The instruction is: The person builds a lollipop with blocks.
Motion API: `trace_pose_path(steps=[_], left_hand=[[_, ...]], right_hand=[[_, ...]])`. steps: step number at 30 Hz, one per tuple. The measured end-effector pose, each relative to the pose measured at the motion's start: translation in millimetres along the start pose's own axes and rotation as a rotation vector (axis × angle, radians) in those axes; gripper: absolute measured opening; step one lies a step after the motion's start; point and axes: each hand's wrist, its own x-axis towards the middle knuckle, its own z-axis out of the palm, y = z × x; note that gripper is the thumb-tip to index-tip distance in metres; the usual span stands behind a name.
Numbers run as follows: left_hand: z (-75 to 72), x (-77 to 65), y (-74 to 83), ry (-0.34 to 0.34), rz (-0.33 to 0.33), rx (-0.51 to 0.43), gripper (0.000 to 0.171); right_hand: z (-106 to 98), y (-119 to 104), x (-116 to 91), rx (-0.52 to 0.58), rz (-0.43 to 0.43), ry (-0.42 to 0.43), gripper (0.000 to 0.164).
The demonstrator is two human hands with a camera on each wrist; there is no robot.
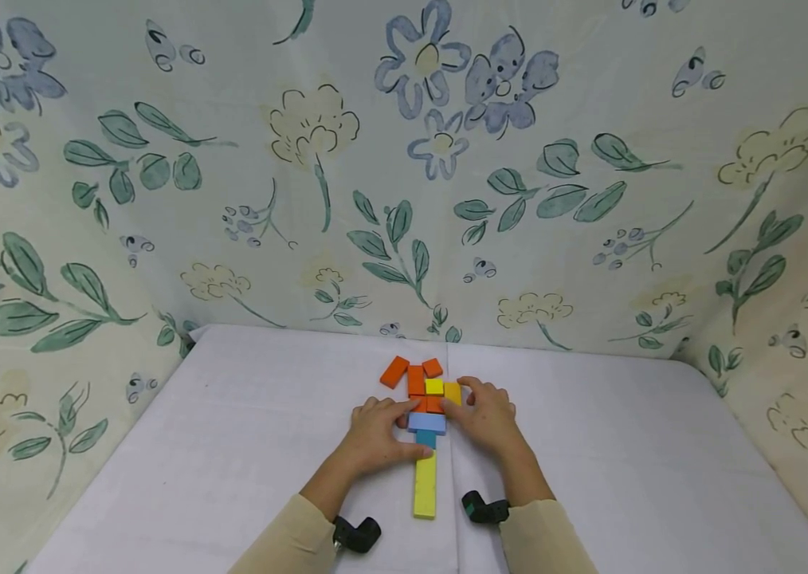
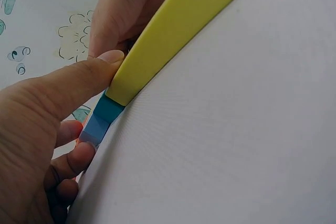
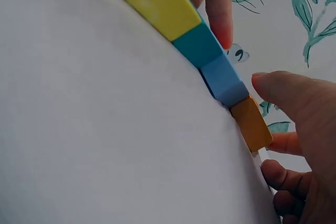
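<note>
A flat figure of coloured blocks lies on the white-covered table. In the head view, a long yellow block joins a teal block, a light blue block and orange blocks. My left hand lies along the left side, thumb on the yellow block's end near the teal one, index fingertip by the orange blocks. With my right hand I hold an amber block between thumb and index finger, against the right side. The thumb also reaches the orange blocks.
A small bright yellow block and an upright orange block sit farther back. Beyond are a tilted orange block and a smaller orange one. A floral cloth hangs behind the table.
</note>
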Motion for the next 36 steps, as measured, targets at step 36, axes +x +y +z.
trace_pose_path(steps=[36], left_hand=[[-0.2, 0.1, 0.9, 0.005, -0.012, 0.002, 0.086]], right_hand=[[-7, 4, -3, 0.034, -0.027, -0.033, 0.052]])
